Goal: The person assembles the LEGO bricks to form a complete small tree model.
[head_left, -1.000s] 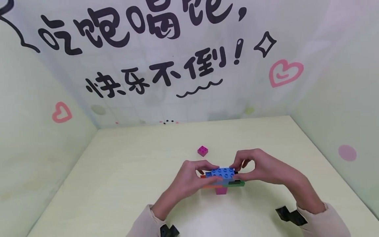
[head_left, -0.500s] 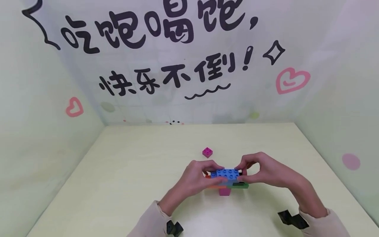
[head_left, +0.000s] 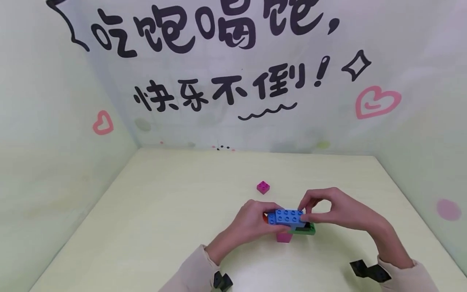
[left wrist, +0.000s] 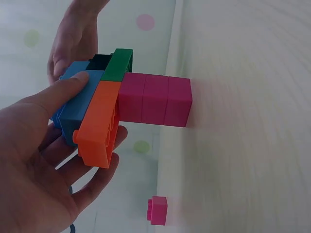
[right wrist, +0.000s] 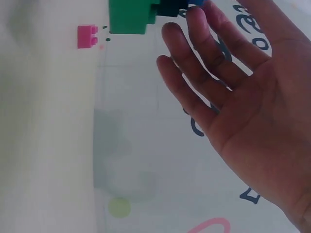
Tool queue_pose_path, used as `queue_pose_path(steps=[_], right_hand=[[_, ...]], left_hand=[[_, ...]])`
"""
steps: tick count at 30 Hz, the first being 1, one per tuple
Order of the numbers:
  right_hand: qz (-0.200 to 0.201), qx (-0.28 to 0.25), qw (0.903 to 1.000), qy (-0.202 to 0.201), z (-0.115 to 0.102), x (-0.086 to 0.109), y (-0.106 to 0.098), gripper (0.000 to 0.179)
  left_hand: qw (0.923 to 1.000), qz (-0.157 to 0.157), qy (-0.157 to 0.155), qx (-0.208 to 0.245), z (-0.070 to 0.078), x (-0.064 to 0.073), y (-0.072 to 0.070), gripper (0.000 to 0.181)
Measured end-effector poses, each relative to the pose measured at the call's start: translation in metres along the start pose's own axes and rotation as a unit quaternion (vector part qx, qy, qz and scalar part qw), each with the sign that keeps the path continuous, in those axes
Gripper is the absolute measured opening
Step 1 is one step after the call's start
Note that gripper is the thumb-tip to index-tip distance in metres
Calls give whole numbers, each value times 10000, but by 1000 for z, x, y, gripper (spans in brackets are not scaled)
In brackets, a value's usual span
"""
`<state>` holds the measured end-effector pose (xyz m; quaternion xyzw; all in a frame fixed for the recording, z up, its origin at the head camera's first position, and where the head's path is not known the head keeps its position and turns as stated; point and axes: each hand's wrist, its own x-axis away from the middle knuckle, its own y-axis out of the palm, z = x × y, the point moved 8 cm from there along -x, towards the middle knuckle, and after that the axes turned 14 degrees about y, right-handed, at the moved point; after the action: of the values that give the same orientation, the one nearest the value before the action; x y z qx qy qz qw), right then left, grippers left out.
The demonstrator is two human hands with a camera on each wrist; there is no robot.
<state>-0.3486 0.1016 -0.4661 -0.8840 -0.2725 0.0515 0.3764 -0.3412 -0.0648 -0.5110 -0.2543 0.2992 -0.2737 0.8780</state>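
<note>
A blue toy building brick [head_left: 290, 217] with several studs tops a built piece, pinched at its right end by my right hand [head_left: 341, 210]. My left hand [head_left: 251, 221] grips the blue layer from the left, thumb on the near side and fingers behind. In the left wrist view, an orange brick [left wrist: 97, 121] and a green brick [left wrist: 116, 65] lie end to end under the blue layer, with a black brick [left wrist: 100, 61] above the green. A column of magenta bricks [left wrist: 155, 99] carries them and stands on the table. The right wrist view cuts off the brick in the right fingers.
A loose magenta brick [head_left: 263, 187] lies on the pale table [head_left: 164, 211] behind the build. Printed walls close in the back and both sides. Black devices [head_left: 370, 271] sit at the sleeve cuffs.
My left thumb has slid lower, uncovering the top blue brick's near studs and covering more of the orange brick. The head view has shifted, so everything appears farther right.
</note>
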Motion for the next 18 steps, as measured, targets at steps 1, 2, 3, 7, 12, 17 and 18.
queue_pose_path(steps=[1,2,3,7,12,17,18], right_hand=[[62,21,10000,-63,2,-5,-1,12],[111,43,9998,-137,5,-11,-2,12],[149,92,9996,-213,7,-19,-2,12],[73,368,9989,-267,21,-58,-1,22],[-443,965,9943,71,37,-109,11,41],[-764,1543,9845,325,41,-139,27,52],[-773,1640,9828,339,40,-143,30,52]], left_hand=[[10000,-5,8,-3,-1,0,0,39],[10000,-14,-4,-23,-2,0,0,40],[10000,-25,-22,-52,-3,0,0,40],[9998,-48,-88,-169,-5,-2,0,44],[9993,-66,-107,-343,-8,-2,0,44],[9986,-124,129,-489,-7,-2,0,42],[9983,-136,194,-531,-7,-3,0,42]])
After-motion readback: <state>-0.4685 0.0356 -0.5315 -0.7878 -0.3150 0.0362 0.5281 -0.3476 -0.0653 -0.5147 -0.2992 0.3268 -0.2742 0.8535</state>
